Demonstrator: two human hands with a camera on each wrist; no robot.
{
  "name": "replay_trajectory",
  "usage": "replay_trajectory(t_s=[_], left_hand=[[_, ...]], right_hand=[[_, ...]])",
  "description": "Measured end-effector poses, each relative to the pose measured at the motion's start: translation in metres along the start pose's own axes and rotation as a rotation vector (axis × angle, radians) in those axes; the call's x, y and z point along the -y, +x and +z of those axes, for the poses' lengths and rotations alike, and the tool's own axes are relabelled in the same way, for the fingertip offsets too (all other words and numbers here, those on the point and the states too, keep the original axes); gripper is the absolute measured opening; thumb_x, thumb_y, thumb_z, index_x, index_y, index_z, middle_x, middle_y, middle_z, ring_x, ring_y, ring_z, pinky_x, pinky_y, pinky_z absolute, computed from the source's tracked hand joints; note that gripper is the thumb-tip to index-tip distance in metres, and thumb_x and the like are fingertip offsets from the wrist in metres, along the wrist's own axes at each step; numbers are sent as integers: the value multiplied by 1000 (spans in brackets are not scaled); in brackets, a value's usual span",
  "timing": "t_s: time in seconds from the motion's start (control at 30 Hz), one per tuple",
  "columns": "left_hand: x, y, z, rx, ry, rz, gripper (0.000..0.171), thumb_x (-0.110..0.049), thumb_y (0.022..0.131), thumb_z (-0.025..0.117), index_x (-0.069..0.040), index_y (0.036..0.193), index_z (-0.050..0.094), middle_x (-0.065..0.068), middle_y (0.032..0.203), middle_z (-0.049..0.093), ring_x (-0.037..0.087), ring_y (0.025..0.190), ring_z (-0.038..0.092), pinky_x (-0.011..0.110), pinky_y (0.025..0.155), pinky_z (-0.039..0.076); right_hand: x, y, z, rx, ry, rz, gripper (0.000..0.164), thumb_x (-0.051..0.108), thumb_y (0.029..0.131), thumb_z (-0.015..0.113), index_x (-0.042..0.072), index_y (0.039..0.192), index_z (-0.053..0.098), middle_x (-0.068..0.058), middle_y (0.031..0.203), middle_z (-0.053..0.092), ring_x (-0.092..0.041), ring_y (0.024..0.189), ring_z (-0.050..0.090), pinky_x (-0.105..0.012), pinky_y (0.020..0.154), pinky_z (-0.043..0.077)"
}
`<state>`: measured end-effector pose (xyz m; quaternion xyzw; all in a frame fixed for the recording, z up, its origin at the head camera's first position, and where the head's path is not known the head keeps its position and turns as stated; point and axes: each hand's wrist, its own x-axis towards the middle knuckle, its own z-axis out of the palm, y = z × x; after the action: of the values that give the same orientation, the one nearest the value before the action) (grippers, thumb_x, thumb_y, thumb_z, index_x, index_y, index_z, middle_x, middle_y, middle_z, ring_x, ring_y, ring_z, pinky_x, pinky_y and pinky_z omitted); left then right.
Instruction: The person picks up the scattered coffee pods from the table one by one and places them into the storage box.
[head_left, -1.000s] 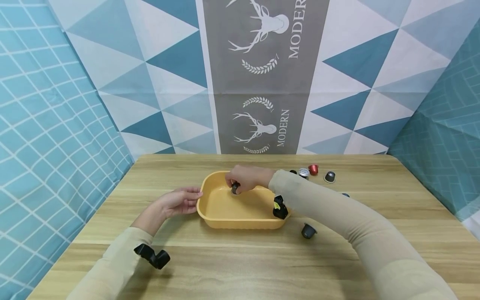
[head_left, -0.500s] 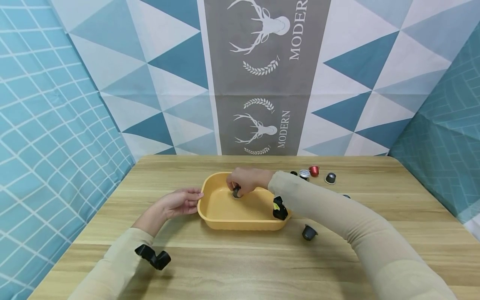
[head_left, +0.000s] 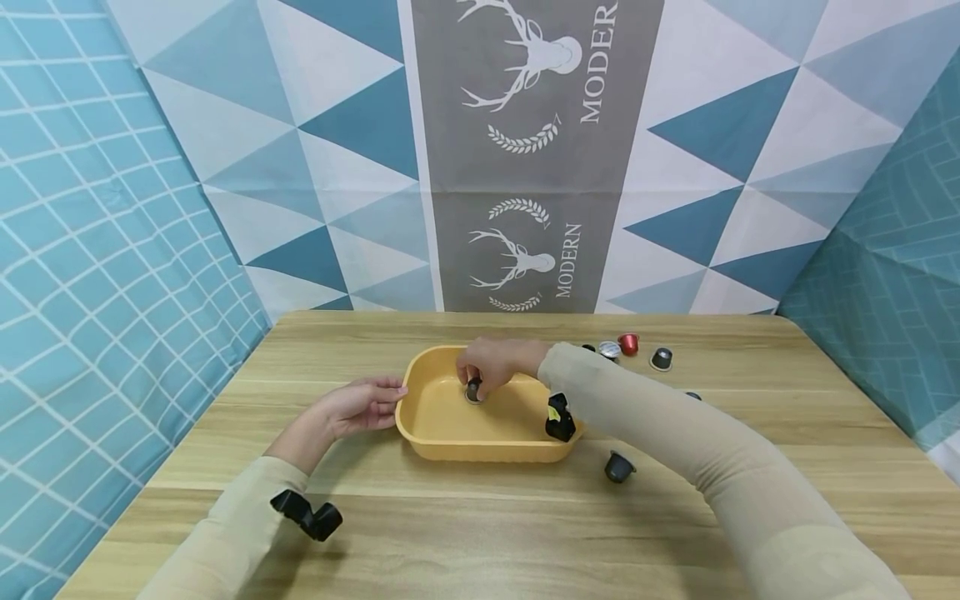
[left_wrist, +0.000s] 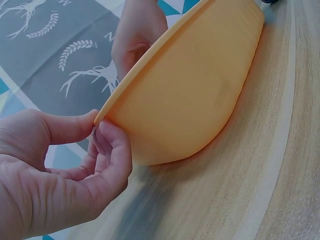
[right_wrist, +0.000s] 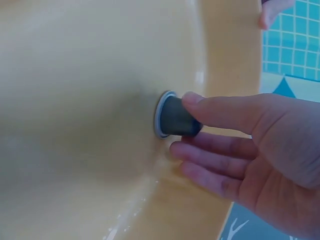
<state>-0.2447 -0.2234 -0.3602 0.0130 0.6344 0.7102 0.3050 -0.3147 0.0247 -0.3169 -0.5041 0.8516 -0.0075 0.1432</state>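
Note:
A dark grey coffee capsule (right_wrist: 177, 117) with a silver rim stands rim-down on the floor of a yellow plastic basin (head_left: 450, 425). My right hand (head_left: 491, 364) reaches into the basin and pinches the capsule between thumb and fingers; its thumb lies on the capsule's side in the right wrist view. At the basin's left end my left hand (left_wrist: 75, 170) pinches the rim, thumb on top and curled fingers beneath. In the head view the right hand partly covers the capsule.
On the wooden table (head_left: 465, 533) to the right lie a black capsule (head_left: 619, 467), a red capsule (head_left: 628, 343), a silver-lidded capsule (head_left: 609, 349) and another dark capsule (head_left: 662, 359). The right sleeve partly hides a blue one (head_left: 693, 395). A patterned cloth (head_left: 360, 167) hangs behind.
The right hand has lowered the capsule slightly onto the basin's floor. The left hand keeps its grip on the rim. The head view has shifted a little.

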Motion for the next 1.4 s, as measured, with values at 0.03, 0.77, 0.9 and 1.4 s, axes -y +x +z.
replay_trajectory(t_s=[0.03, 0.77, 0.9, 1.4], left_hand=[[0, 0, 0, 0, 0, 0, 8, -8, 101, 44, -6, 106, 49, -5, 81, 64, 3, 76, 62, 18, 71, 55], [1, 0, 1, -23, 6, -6, 13, -10, 100, 46, -4, 112, 47, -4, 83, 66, 3, 79, 63, 19, 73, 55], [1, 0, 1, -27, 3, -7, 15, -10, 100, 46, -3, 113, 47, -4, 84, 66, 4, 79, 64, 19, 73, 55], [0, -1, 2, -24, -16, -7, 9, -9, 100, 46, -6, 108, 48, -4, 82, 66, 4, 77, 63, 19, 72, 55]], right_hand=[[0, -1, -1, 6, 2, 7, 29, 11, 79, 76, 5, 105, 65, -11, 103, 71, -21, 95, 67, -25, 82, 52], [-6, -28, -9, -384, 156, -187, 23, 12, 85, 68, 2, 105, 62, -16, 104, 66, -30, 94, 63, -42, 83, 54], [-5, -31, -9, -457, 157, -181, 23, 13, 85, 69, 5, 106, 63, -12, 104, 66, -27, 92, 63, -37, 77, 54], [-1, -48, -1, -592, 338, -147, 22, 12, 86, 69, 6, 106, 62, -9, 93, 69, -14, 80, 63, -41, 69, 55]])
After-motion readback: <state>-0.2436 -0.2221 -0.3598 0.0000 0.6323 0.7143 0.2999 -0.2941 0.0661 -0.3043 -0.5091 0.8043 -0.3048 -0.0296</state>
